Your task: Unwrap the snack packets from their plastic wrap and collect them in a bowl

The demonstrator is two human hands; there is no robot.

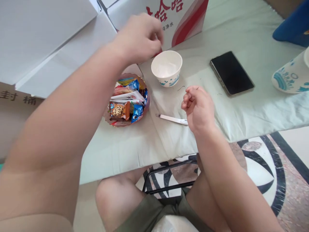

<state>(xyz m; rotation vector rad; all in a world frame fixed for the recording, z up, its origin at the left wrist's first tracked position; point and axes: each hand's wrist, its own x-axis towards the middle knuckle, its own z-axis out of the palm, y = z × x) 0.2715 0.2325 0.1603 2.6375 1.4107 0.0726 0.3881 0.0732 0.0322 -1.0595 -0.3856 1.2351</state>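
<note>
My left hand (142, 37) is raised beside the rim of a white paper bowl (166, 77) with a blue-green print. It is slightly blurred, its fingers are curled closed, and a bit of red shows under the fingertips; I cannot make out what it is. My right hand (200, 108) is palm up over the table, fingers curled in against the thumb; anything between them is hidden. Under its wrist side lies a slim white pen-like tool (172, 119) with a dark tip. Left of the bowl, a pinkish scalloped dish (147, 108) holds wrapped snacks (120, 110), partly covered by my left forearm.
A phone (231, 73) lies on the pale green tablecloth (116, 158). Farther right are a white paper tub (291, 74) and a blue object (293, 27). A printed carton (188, 29) stands behind the bowl, with white boxes (45, 35) at left.
</note>
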